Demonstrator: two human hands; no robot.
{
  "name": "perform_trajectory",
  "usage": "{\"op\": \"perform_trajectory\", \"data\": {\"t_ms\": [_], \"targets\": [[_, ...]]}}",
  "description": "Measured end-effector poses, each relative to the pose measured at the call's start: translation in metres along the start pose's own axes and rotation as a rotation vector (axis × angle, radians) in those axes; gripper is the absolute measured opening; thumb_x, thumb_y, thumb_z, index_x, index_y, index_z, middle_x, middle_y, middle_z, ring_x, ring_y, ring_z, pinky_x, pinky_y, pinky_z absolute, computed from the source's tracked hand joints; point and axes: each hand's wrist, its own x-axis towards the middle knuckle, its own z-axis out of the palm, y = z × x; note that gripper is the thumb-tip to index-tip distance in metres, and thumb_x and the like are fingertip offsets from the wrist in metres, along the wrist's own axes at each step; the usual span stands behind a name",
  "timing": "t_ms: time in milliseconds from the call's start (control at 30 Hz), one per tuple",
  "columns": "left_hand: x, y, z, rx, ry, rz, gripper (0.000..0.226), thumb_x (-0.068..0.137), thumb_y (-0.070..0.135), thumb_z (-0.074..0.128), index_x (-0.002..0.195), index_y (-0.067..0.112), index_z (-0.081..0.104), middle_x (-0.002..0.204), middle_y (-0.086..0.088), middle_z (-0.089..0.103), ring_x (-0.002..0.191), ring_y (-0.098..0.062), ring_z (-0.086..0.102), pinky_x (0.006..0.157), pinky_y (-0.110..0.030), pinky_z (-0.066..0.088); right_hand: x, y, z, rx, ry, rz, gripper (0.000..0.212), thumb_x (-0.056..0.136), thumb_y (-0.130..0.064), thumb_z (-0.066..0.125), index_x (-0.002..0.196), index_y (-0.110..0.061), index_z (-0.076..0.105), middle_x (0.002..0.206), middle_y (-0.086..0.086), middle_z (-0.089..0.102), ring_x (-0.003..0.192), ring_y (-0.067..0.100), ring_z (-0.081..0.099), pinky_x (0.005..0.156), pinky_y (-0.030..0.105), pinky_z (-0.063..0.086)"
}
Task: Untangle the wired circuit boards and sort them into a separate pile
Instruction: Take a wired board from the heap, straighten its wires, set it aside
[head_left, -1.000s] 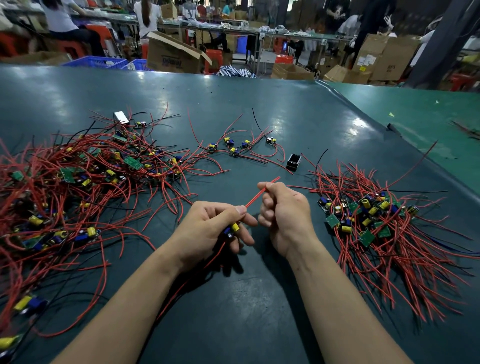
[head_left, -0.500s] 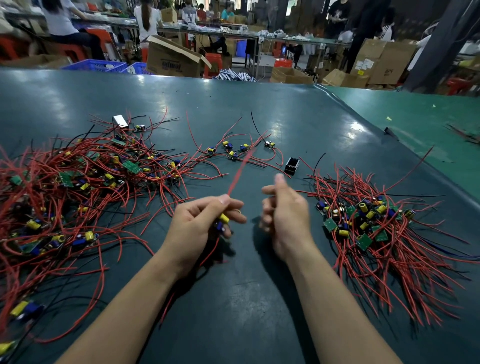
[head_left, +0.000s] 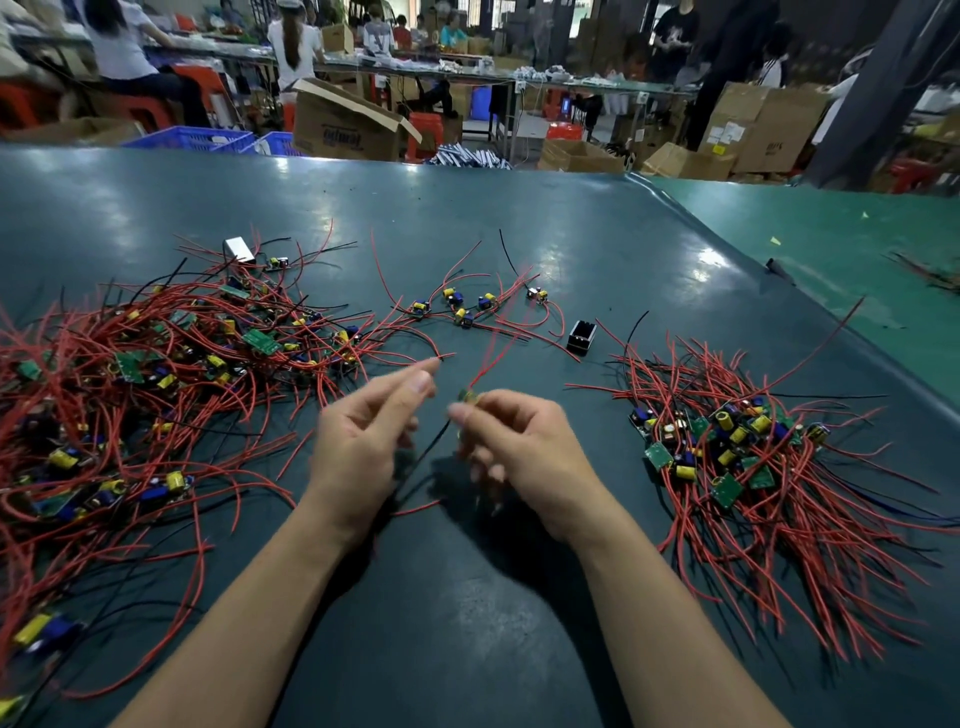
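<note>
Right hand (head_left: 524, 447) pinches a blurred board (head_left: 469, 397), seemingly; left hand (head_left: 363, 441) relaxed, empty; tangle (head_left: 156, 395) at nine o'clock, cropped.

A dark green bench (head_left: 519, 649) carries a big tangle of red-wired circuit boards (head_left: 156, 395) along its left edge and a smaller heap (head_left: 737, 467) toward the right edge. Between them, nearer the far edge, lie a few loose boards (head_left: 467, 306) and a small black box (head_left: 582, 335). A silver block (head_left: 239, 249) lies at the tangle's far side.
</note>
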Motion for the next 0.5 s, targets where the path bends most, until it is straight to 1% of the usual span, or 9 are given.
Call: {"op": "perform_trajectory", "data": {"t_ms": [33,100,167,233,267,333,367,433,500], "targets": [[0.003,0.001,-0.005,0.034,0.082,0.092,0.019,0.088,0.023,0.066,0.105,0.016,0.073,0.079,0.011,0.069,0.065,-0.004,0.051,0.059,-0.020,0.041,0.002,-0.002,-0.002,0.087,0.107,-0.034,0.014,0.093,-0.013,0.065,0.079,-0.013,0.064,0.064,0.001,0.066,0.041,0.010,0.051,0.035,0.018,0.037],[0.008,0.002,-0.014,0.067,0.237,0.226,0.020,0.088,0.021,0.061,0.103,0.014,0.072,0.089,0.008,0.070,0.073,0.000,0.057,0.068,-0.014,0.044,0.006,-0.007,-0.009,0.254,0.368,-0.131,0.007,0.094,-0.013,0.064,0.087,-0.011,0.063,0.076,0.002,0.072,0.042,0.012,0.057,0.034,0.018,0.039],[0.010,0.001,-0.019,0.145,0.337,0.287,0.022,0.088,0.024,0.058,0.102,0.015,0.071,0.092,0.002,0.069,0.078,-0.006,0.060,0.073,-0.020,0.047,0.010,-0.011,-0.020,0.432,0.649,-0.245,0.004,0.095,-0.013,0.063,0.091,-0.013,0.061,0.084,0.002,0.073,0.045,0.014,0.063,0.034,0.018,0.042],[0.010,-0.002,-0.022,0.367,0.397,0.348,0.019,0.088,0.024,0.057,0.100,0.020,0.071,0.094,0.000,0.067,0.083,-0.016,0.060,0.076,-0.033,0.049,0.010,-0.013,-0.030,0.661,0.837,-0.276,0.005,0.095,-0.015,0.062,0.095,-0.014,0.058,0.095,0.001,0.070,0.053,0.017,0.069,0.037,0.019,0.046],[0.010,-0.003,-0.024,0.517,0.417,0.393,0.018,0.087,0.023,0.057,0.099,0.020,0.070,0.094,0.000,0.065,0.086,-0.021,0.058,0.078,-0.037,0.048,0.008,-0.012,-0.033,0.778,0.876,-0.243,0.008,0.095,-0.016,0.063,0.099,-0.012,0.057,0.101,0.003,0.068,0.058,0.018,0.071,0.040,0.019,0.048],[0.011,-0.004,-0.030,0.768,0.453,0.488,0.019,0.087,0.019,0.057,0.099,0.015,0.072,0.096,-0.005,0.064,0.093,-0.029,0.055,0.086,-0.037,0.041,0.007,-0.008,-0.035,0.958,0.902,-0.111,0.025,0.095,-0.014,0.064,0.116,-0.004,0.057,0.117,0.011,0.065,0.060,0.020,0.072,0.044,0.018,0.051],[0.012,-0.003,-0.035,0.854,0.483,0.508,0.021,0.087,0.018,0.057,0.099,0.013,0.072,0.097,-0.008,0.065,0.096,-0.033,0.054,0.088,-0.037,0.038,0.006,-0.006,-0.035,1.004,0.901,-0.052,0.032,0.095,-0.012,0.063,0.123,0.000,0.055,0.122,0.011,0.062,0.059,0.020,0.072,0.045,0.017,0.051],[0.015,0.000,-0.045,0.982,0.587,0.486,0.024,0.087,0.022,0.056,0.102,0.013,0.073,0.101,-0.014,0.063,0.103,-0.039,0.051,0.090,-0.040,0.036,0.007,-0.004,-0.035,0.993,0.917,-0.008,0.035,0.096,-0.010,0.061,0.127,0.000,0.052,0.121,0.010,0.060,0.058,0.021,0.072,0.044,0.019,0.051],[0.017,0.004,-0.056,1.082,0.693,0.397,0.029,0.087,0.027,0.054,0.107,0.015,0.071,0.109,-0.017,0.059,0.111,-0.042,0.045,0.092,-0.044,0.035,0.008,-0.004,-0.036,0.918,0.943,-0.006,0.035,0.097,-0.011,0.058,0.130,-0.004,0.052,0.119,0.007,0.061,0.060,0.023,0.073,0.043,0.020,0.050]]}}
